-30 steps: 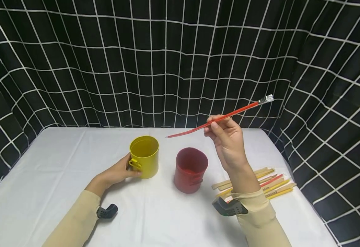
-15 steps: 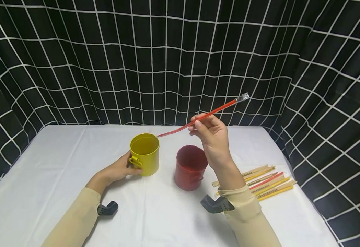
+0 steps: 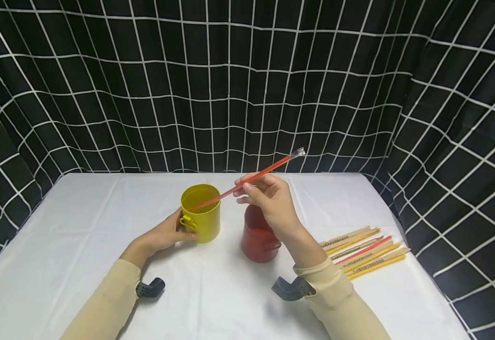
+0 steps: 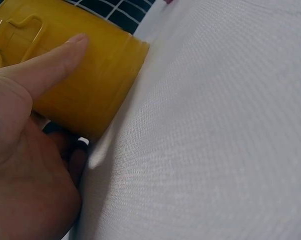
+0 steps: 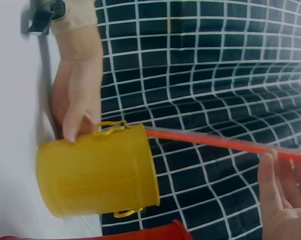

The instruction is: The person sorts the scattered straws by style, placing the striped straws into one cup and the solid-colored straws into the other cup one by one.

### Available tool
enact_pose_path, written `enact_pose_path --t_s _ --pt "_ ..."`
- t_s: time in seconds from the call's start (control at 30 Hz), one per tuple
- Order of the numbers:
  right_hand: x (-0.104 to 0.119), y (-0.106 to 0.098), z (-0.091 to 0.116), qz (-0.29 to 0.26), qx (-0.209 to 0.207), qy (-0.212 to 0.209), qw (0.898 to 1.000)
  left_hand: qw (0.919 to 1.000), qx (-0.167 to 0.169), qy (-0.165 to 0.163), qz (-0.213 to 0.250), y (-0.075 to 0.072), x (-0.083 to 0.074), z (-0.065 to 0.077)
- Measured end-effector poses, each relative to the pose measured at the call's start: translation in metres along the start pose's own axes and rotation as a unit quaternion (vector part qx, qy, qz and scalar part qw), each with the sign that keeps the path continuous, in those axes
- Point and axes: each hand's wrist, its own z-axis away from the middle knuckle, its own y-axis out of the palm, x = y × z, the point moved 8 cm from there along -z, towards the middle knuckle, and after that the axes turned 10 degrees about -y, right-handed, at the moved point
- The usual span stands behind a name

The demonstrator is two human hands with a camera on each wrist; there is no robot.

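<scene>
A small yellow metal bucket (image 3: pixel 206 227) stands on the white table, its little handle towards my left hand (image 3: pixel 158 240). That hand grips the bucket's side low down, thumb in front; the left wrist view shows the thumb lying along the yellow wall (image 4: pixel 105 65). My right hand (image 3: pixel 276 202) pinches a long red straw (image 3: pixel 268 170) in a clear wrapper between thumb and fingers. The straw slants down to the left, its lower end inside the yellow bucket's mouth and its crinkled wrapper end up to the right. In the right wrist view the straw (image 5: pixel 210 139) crosses the bucket's rim.
A red bucket (image 3: pixel 256 243) stands right of the yellow one, partly hidden by my right hand. Several sticks in brown paper sleeves (image 3: pixel 379 265) and yellow and red wrapped straws (image 3: pixel 366 250) lie in a row at the right. A black gridded curtain (image 3: pixel 247 85) hangs behind the table.
My right hand has moved left and down with the red straw, from beyond the red bucket, so that its lower end is now inside the yellow bucket. The left hand stays in place.
</scene>
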Motion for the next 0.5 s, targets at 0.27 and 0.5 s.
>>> enact_pose_path --t_s 0.27,0.5 --pt "-0.011 0.006 0.0 0.037 0.031 0.004 0.999 0.9999 0.0 -0.011 0.004 -0.001 0.004 -0.005" --pt "-0.016 0.015 0.004 0.069 0.07 0.021 0.995 0.9999 0.003 -0.009 0.008 0.0 0.004 -0.004"
